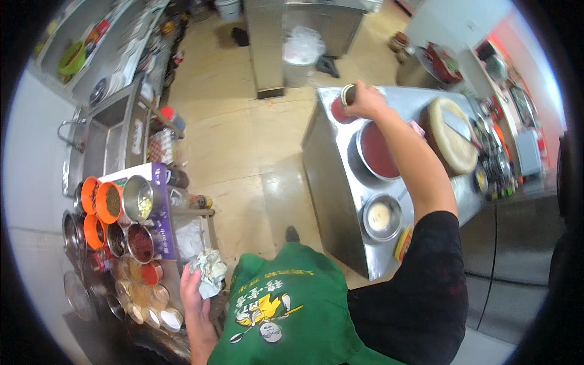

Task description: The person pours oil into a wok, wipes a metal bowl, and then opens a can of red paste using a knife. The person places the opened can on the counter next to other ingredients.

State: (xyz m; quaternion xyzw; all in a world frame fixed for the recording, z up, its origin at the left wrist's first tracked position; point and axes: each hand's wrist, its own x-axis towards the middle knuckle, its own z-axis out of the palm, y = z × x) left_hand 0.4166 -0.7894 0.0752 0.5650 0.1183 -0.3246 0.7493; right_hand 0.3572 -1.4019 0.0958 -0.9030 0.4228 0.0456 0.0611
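My right hand reaches across the steel counter and grips a jar by its pale rim; the jar looks red. Just nearer stands a metal pot of dark red liquid, partly covered by my forearm. A steel bowl with something pale in it sits closer to me on the same counter. On the other side, my left hand holds a crumpled pale cloth beside the lower left shelf.
A round chopping block carries a cleaver at the counter's right. Orange bowls and steel bowls of ingredients crowd the left side, near a sink. A metal pillar and a lined bin stand ahead on the tiled floor.
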